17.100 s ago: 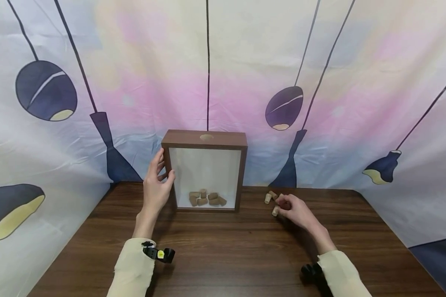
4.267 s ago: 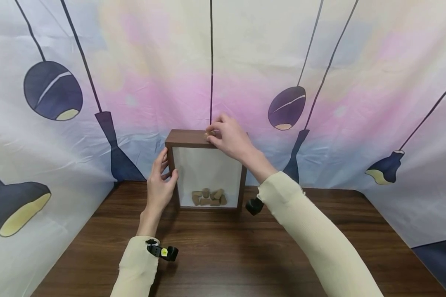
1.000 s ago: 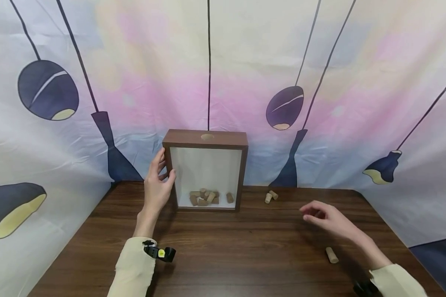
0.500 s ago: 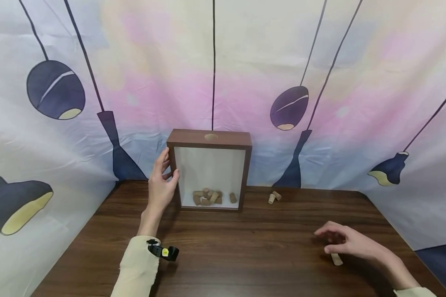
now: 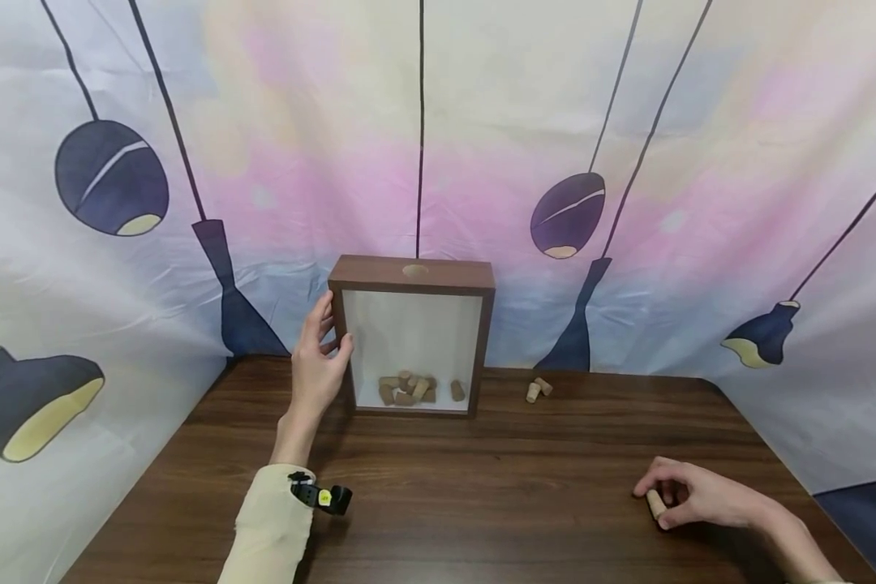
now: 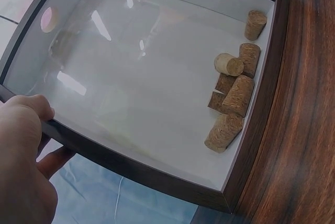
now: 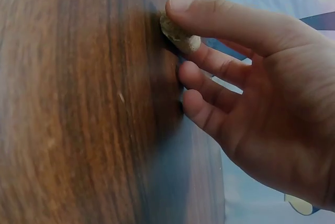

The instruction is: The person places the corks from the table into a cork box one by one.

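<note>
At the far right of the table, my right hand [image 5: 708,496] has thumb and forefinger at the two ends of a tapered cork [image 5: 655,504] lying on the wood. The right wrist view shows the thumb over this cork [image 7: 177,34], with the other fingers curled below. My left hand [image 5: 317,370] grips the left side of an upright brown shadow box [image 5: 484,349], thumb on its front edge. Through its clear front I see several corks [image 6: 238,96] along the bottom, one apart at the right. A round hole [image 5: 415,271] opens in its top.
Two loose corks [image 5: 533,392] lie together on the wooden table [image 5: 496,503], right of the shadow box. Behind stands a fabric backdrop [image 5: 321,162] with printed hanging lamps. A wrist camera [image 5: 328,499] sits on the left cuff.
My right hand has come from the shadow box's top hole out to the right, then down onto the lone cork. One more cork lies at the box's right. My left hand keeps its grip.
</note>
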`<state>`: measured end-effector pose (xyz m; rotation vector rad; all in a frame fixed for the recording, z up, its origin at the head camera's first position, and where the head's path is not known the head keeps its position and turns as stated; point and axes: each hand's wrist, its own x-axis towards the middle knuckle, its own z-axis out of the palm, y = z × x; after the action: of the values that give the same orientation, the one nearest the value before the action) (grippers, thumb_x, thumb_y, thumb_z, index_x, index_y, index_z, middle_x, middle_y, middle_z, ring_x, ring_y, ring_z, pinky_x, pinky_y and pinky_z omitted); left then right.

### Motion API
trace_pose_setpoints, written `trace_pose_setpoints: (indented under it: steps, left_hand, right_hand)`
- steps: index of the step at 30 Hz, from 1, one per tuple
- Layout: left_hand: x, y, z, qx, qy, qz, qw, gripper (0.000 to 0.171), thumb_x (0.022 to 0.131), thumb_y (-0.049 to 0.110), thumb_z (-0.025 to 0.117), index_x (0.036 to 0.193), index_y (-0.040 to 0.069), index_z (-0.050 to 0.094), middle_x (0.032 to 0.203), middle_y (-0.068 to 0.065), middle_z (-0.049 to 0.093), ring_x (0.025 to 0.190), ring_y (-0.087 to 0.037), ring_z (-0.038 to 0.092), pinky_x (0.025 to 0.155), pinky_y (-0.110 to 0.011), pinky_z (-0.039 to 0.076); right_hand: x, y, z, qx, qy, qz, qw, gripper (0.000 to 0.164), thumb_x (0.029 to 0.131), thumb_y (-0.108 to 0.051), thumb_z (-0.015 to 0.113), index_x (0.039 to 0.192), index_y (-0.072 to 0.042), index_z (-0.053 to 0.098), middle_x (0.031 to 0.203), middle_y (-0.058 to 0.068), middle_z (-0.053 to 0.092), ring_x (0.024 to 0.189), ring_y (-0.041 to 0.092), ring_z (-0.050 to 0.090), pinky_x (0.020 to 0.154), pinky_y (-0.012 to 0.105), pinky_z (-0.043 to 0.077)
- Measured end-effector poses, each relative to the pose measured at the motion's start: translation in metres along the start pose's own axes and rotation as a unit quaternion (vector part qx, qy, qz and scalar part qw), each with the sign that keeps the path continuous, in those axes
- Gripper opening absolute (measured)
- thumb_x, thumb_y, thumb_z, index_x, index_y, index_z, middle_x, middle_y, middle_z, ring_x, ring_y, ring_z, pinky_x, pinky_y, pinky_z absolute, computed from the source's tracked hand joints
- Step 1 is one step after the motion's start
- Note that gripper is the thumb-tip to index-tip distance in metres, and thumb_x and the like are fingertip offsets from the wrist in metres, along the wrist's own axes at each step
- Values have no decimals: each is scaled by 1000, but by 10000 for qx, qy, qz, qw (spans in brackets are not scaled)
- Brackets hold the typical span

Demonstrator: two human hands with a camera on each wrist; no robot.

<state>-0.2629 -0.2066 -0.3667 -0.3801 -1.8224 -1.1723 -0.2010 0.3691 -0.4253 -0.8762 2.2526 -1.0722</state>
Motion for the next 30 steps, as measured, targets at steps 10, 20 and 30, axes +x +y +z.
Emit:
trace_pose_setpoints:
  steps: [10, 20, 30]
  left_hand:
    - [1, 23, -4, -58, -101, -92, 9999, 65, 87, -16, 61, 148, 1, 43, 136, -31, 51, 118, -49, 58, 81, -63, 55]
    - [1, 20, -4, -105, -72, -1, 9999, 65, 87, -16, 61, 147, 0, 43, 135, -31, 51, 117, -49, 58, 80, -62, 55]
    - [0, 19, -3, -53, -47, -50, 10000, 66, 87, -17, 61, 148, 2, 43, 135, -30, 51, 118, -49, 58, 80, -63, 55]
  right_hand:
    - [17, -9, 4, -639, 411, -195, 9969, 24, 92, -17, 70, 116, -13, 69, 100, -1, 58, 79, 15, 55, 62, 26, 47]
    - [38, -28, 2, -1328, 1078, -289, 9848, 26, 90, -24, 74, 114, -15, 71, 104, -5, 59, 80, 13, 56, 64, 23, 50]
    - [57, -56, -7, -2027, 1767, -808, 9598, 26, 88, -21, 76, 113, -23, 70, 102, -8, 58, 77, 5, 54, 61, 22, 49]
